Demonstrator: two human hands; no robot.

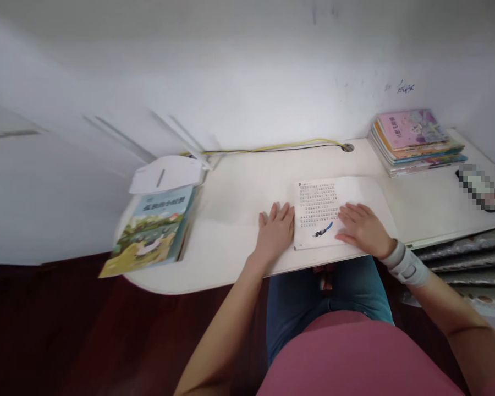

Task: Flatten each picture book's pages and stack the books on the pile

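Nearest lies a pink shirt. The left grip, open and flat, holds nothing at the edge of a printed sheet on the white tabletop; the open right grip presses on the sheet, not gripping it.

Your head camera sits high and faces forward and down, looking over your chest onto the bench. It is close enough that your left hand and right hand fall near the middle of the frame. Your pink shirt and jeans fill the bottom edge, while the white wall fills the top.
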